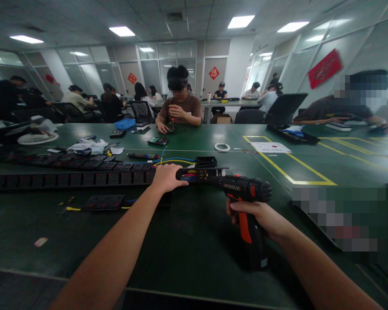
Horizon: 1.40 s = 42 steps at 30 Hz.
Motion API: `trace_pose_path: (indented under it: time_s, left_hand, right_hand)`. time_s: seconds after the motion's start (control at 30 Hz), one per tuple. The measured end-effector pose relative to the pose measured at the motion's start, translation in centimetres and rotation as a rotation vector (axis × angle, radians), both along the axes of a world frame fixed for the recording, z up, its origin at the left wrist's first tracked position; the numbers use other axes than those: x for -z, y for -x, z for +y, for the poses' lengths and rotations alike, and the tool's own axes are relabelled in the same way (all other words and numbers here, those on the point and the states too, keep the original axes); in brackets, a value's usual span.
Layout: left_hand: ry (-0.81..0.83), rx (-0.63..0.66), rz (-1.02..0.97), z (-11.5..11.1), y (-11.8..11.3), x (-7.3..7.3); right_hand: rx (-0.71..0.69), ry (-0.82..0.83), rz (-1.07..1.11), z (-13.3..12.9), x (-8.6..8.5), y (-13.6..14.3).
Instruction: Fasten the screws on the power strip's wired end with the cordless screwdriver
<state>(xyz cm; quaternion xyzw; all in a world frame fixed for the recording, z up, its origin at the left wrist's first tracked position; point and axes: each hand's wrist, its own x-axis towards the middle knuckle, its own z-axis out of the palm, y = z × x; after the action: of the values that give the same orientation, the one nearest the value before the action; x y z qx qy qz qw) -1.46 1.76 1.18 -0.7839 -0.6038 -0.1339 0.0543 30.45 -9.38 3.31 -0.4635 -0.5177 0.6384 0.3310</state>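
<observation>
A long black power strip [110,178] lies across the table, its row of sockets running off to the left. My left hand [170,178] is closed around it near its right end, where coloured wires and brass-coloured parts [203,175] show in the open housing. My right hand [245,211] grips the handle of a black and orange cordless drill [245,189]. The drill points left, its front end at the right end of the strip; whether the bit touches a screw is too small to tell. Blue and yellow wires [174,162] lie just behind my left hand.
A short socket piece [105,201] with wires lies in front of the strip. Behind are more strips [93,162], a screwdriver-like tool [143,156], a white ring [222,147] and a black tray [292,133]. A person [181,103] works across the table [187,249].
</observation>
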Motion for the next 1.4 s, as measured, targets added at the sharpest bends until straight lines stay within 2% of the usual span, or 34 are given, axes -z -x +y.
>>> trace_pose_path:
  time_s: [0.23,0.67,1.4]
  left_hand:
    - [0.01,0.003,-0.011,-0.01,0.03,0.07]
    - [-0.01,0.017,-0.001,-0.09,0.0,0.05]
    - [-0.02,0.022,0.005,0.04,0.12,0.05]
  right_hand:
    - [0.035,-0.017,-0.017,-0.35,-0.46,0.38]
    - [-0.027,-0.076,-0.012,-0.24,0.04,0.17]
    - [0.006,-0.029,0.007,-0.45,-0.2,0.25]
